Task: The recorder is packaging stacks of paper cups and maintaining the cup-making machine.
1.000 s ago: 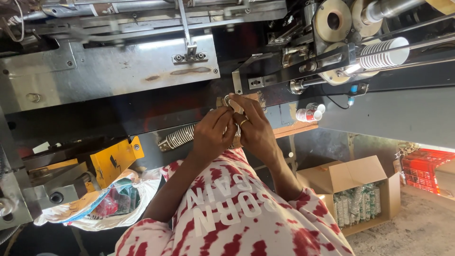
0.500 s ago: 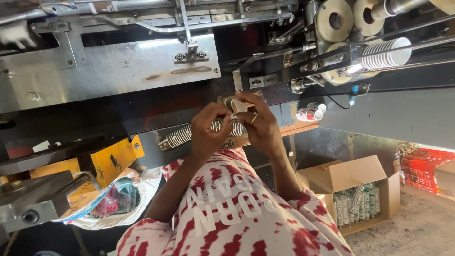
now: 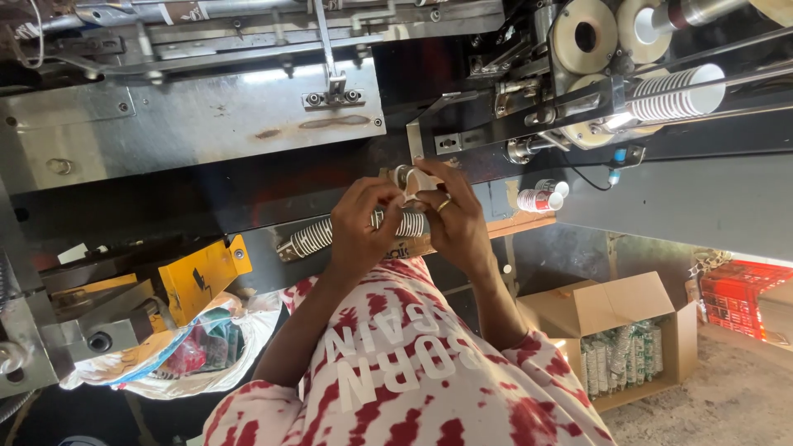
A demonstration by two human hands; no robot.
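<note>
Both hands meet at the machine: the left hand grips a nested row of white ribbed paper cups lying sideways, steadying it while the right hand pinches a crumpled cup off its end

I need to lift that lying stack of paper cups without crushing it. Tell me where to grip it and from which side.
Likely best is the stack of paper cups at its ribbed middle, grip coming across its long axis from the near side. It lies roughly flat; nested rims look stiffest there. The left hand and right hand already cover its right end.
</note>
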